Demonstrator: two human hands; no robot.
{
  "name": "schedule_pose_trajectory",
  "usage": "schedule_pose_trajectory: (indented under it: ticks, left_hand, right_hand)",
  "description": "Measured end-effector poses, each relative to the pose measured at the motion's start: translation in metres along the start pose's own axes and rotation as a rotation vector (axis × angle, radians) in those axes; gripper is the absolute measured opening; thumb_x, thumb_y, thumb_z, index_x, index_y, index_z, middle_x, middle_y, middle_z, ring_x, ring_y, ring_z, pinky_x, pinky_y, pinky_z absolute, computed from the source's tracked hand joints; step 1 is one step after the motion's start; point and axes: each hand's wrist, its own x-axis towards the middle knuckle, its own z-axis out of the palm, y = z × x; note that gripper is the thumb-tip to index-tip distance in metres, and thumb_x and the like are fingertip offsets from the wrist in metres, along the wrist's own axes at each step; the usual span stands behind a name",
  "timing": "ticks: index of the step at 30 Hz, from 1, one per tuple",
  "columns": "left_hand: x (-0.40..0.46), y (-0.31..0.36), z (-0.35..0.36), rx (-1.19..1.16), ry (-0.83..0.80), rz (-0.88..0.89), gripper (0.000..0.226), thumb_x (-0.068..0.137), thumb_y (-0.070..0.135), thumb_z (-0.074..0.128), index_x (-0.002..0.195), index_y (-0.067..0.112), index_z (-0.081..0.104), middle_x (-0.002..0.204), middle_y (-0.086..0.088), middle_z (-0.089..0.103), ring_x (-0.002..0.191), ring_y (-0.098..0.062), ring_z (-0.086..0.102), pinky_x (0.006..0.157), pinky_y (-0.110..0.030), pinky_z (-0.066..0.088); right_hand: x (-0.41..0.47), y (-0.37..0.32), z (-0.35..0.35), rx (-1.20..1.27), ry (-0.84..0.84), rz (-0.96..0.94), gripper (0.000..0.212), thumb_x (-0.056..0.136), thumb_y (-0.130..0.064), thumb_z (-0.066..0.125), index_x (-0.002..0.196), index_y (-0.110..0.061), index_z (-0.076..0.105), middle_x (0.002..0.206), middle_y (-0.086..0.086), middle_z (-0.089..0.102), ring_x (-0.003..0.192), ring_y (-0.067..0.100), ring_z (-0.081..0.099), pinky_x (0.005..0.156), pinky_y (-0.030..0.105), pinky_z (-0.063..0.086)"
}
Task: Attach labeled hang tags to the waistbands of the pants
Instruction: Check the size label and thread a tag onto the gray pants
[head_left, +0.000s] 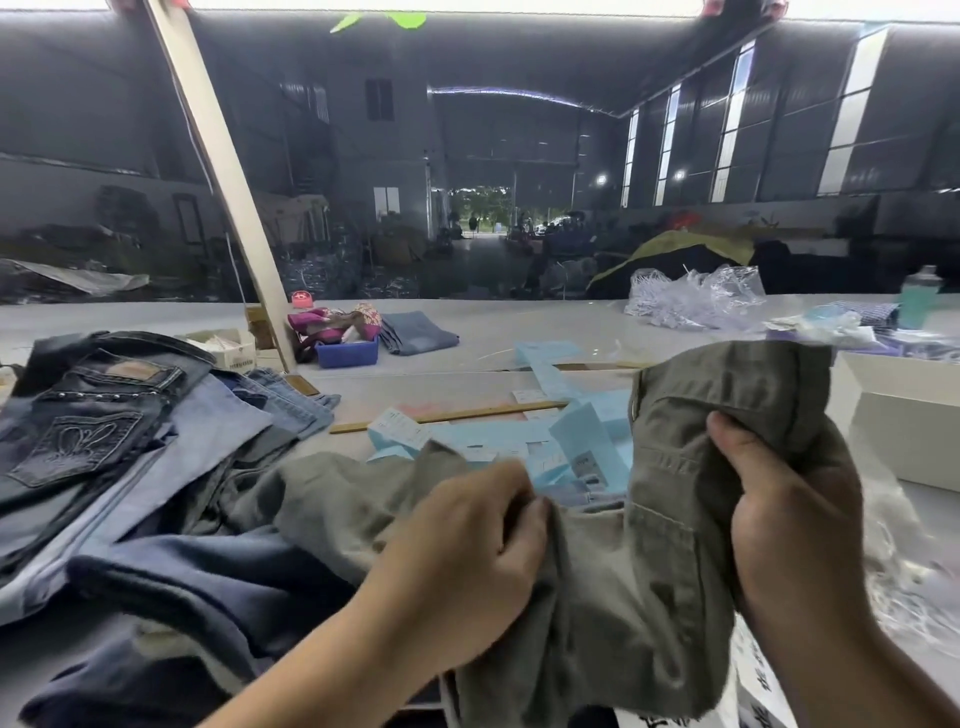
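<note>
Olive-green cotton pants (675, 545) hang bunched between two bare hands at the near edge of a pale counter (467, 332). The left hand (467, 561) is closed in a fist around a fold of the olive fabric. The right hand (789, 519) is also closed, its thumb pressed over the raised upper part of the same pants, which stands higher than the rest and shows stitched seams and a pocket flap. Just behind the olive pants, light blue hang tags (576, 441) lie scattered on the counter, some with white printed labels, and a wooden ruler (447, 417) lies among them. Left of the olive pants, a heap of denim jeans (119, 415) in dark and light blue spreads across the counter, touching the trailing olive fabric. Farther behind the pants sit a small blue bin (347, 353) and a folded pair of blue jeans (418, 332). Right of the pants stands a white box (904, 415), with crumpled clear plastic bags (696, 299) beyond it.
</note>
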Motion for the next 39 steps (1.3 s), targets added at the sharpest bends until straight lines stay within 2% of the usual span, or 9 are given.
schedule_pose_trajectory:
  ticks: [4, 8, 11, 15, 20, 22, 28, 34, 39]
  left_hand:
    - [0.012, -0.029, 0.001, -0.135, -0.625, -0.344, 0.018, 0.072, 0.047, 0.056, 0.078, 0.032, 0.063, 0.071, 0.017, 0.063, 0.069, -0.004, 0.057, 0.066, -0.027, 0.045]
    - [0.043, -0.025, -0.005, -0.566, -0.346, -0.622, 0.012, 0.08, 0.029, 0.06, 0.078, 0.023, 0.07, 0.075, 0.0, 0.07, 0.058, -0.009, 0.062, 0.054, -0.024, 0.046]
    - [0.045, -0.017, -0.005, -0.871, -0.434, -0.62, 0.053, 0.072, 0.068, 0.062, 0.086, 0.018, 0.072, 0.084, -0.011, 0.071, 0.064, -0.019, 0.065, 0.055, -0.03, 0.052]
    - [0.035, -0.004, 0.0, -0.848, -0.473, -0.597, 0.03, 0.067, 0.055, 0.066, 0.076, 0.028, 0.077, 0.071, -0.003, 0.071, 0.058, -0.017, 0.067, 0.05, -0.028, 0.052]
    - [0.032, -0.011, 0.003, -0.788, -0.129, -0.549, 0.007, 0.081, 0.006, 0.064, 0.08, 0.011, 0.069, 0.075, -0.012, 0.068, 0.061, -0.021, 0.063, 0.055, -0.033, 0.051]
    - [0.028, -0.001, 0.005, -0.596, -0.016, -0.349, 0.009, 0.069, 0.016, 0.059, 0.077, 0.017, 0.064, 0.068, -0.002, 0.065, 0.06, -0.017, 0.057, 0.056, -0.038, 0.047]
    - [0.028, 0.028, -0.011, -0.32, 0.298, -0.135, 0.016, 0.072, 0.023, 0.05, 0.08, 0.025, 0.063, 0.071, 0.011, 0.066, 0.062, -0.004, 0.058, 0.053, -0.02, 0.043]
    - [0.028, -0.005, -0.022, -0.398, 0.499, -0.291, 0.018, 0.075, 0.019, 0.052, 0.086, 0.027, 0.064, 0.075, 0.009, 0.07, 0.068, -0.01, 0.063, 0.058, -0.026, 0.049]
    - [-0.001, -0.042, -0.008, 0.122, 0.138, -0.417, 0.073, 0.075, -0.001, 0.061, 0.132, 0.037, 0.035, 0.13, 0.005, 0.048, 0.117, -0.017, 0.047, 0.097, -0.039, 0.044]
  right_hand:
    - [-0.012, 0.006, -0.003, 0.08, -0.116, 0.063, 0.033, 0.073, -0.019, 0.071, 0.106, -0.023, 0.072, 0.091, 0.006, 0.077, 0.083, 0.025, 0.075, 0.063, 0.035, 0.058]
    - [-0.035, 0.015, 0.005, 0.124, -0.287, 0.077, 0.038, 0.07, -0.012, 0.07, 0.104, -0.027, 0.072, 0.088, 0.005, 0.076, 0.077, 0.02, 0.074, 0.059, 0.028, 0.056]
    - [-0.054, 0.018, 0.017, 0.027, -0.438, -0.013, 0.044, 0.069, -0.016, 0.074, 0.11, -0.029, 0.066, 0.096, 0.005, 0.072, 0.082, 0.019, 0.069, 0.067, 0.033, 0.057]
    - [-0.059, 0.014, 0.022, -0.188, -0.693, -0.101, 0.042, 0.078, -0.032, 0.075, 0.116, -0.023, 0.06, 0.096, -0.001, 0.069, 0.086, 0.014, 0.067, 0.071, 0.026, 0.052]
    - [-0.031, -0.005, 0.036, -0.319, -0.708, 0.442, 0.095, 0.036, -0.086, 0.072, 0.079, -0.002, 0.065, 0.065, 0.012, 0.065, 0.069, 0.025, 0.061, 0.069, 0.032, 0.049]
    - [-0.023, -0.017, 0.04, -0.445, -0.76, 0.414, 0.106, 0.047, -0.093, 0.059, 0.089, 0.003, 0.066, 0.084, 0.028, 0.068, 0.079, 0.044, 0.065, 0.08, 0.053, 0.054]
    - [-0.005, -0.042, 0.046, -0.241, -0.676, 0.402, 0.017, 0.06, -0.02, 0.064, 0.067, -0.004, 0.063, 0.065, 0.02, 0.048, 0.06, 0.036, 0.044, 0.058, 0.042, 0.03]
    - [-0.023, -0.017, 0.041, 0.121, -0.432, 0.291, 0.01, 0.062, 0.001, 0.057, 0.069, 0.003, 0.063, 0.065, 0.019, 0.055, 0.055, 0.028, 0.051, 0.057, 0.03, 0.042]
    - [-0.057, 0.021, 0.039, 0.259, -0.448, 0.464, 0.028, 0.06, 0.011, 0.067, 0.082, -0.005, 0.077, 0.087, 0.026, 0.072, 0.078, 0.038, 0.071, 0.066, 0.044, 0.058]
